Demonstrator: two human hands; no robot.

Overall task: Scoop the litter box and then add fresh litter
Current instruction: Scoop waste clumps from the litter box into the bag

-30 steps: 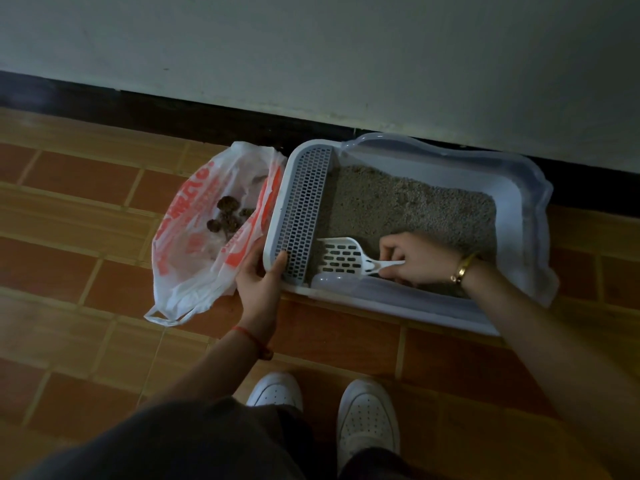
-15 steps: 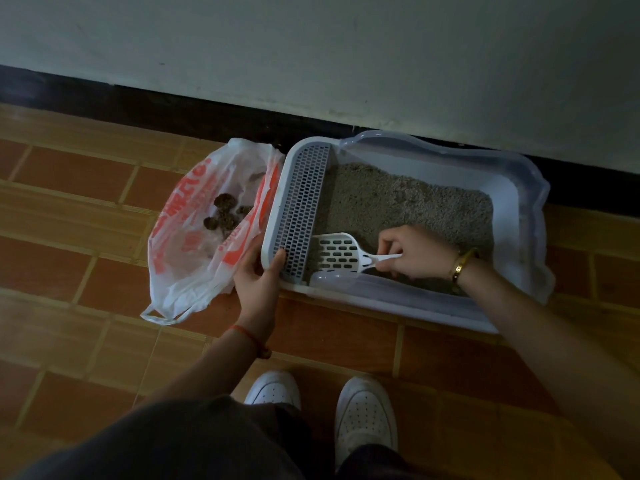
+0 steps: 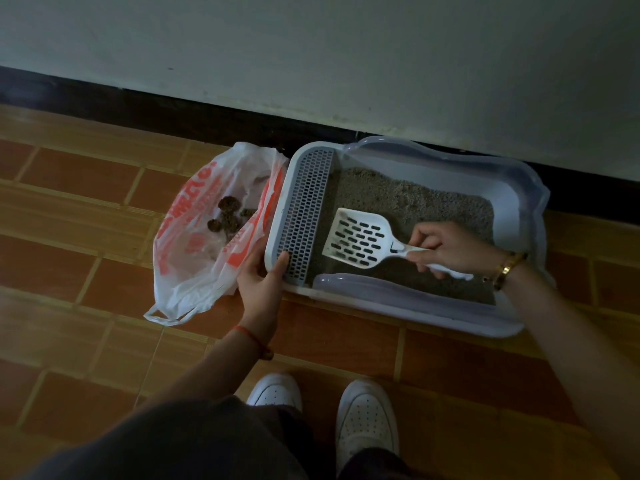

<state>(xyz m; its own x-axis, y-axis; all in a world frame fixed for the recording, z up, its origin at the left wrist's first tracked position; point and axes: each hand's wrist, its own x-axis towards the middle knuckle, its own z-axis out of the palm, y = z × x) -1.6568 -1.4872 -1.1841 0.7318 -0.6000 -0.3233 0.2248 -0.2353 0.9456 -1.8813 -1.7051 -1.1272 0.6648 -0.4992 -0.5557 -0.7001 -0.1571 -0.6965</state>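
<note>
On the tiled floor by the wall, head view: the litter box [image 3: 412, 301] holds grey litter [image 3: 415, 199]. The right hand [image 3: 450, 247] has its fingers curled tight round the handle of the white slotted scoop [image 3: 356, 237], whose blade lies over the litter beside the grated step. The left hand [image 3: 263, 282] grips the box's near left corner, thumb on the grate. Just beside the box, an open plastic bag [image 3: 194, 265] holds dark clumps [image 3: 227, 220].
</note>
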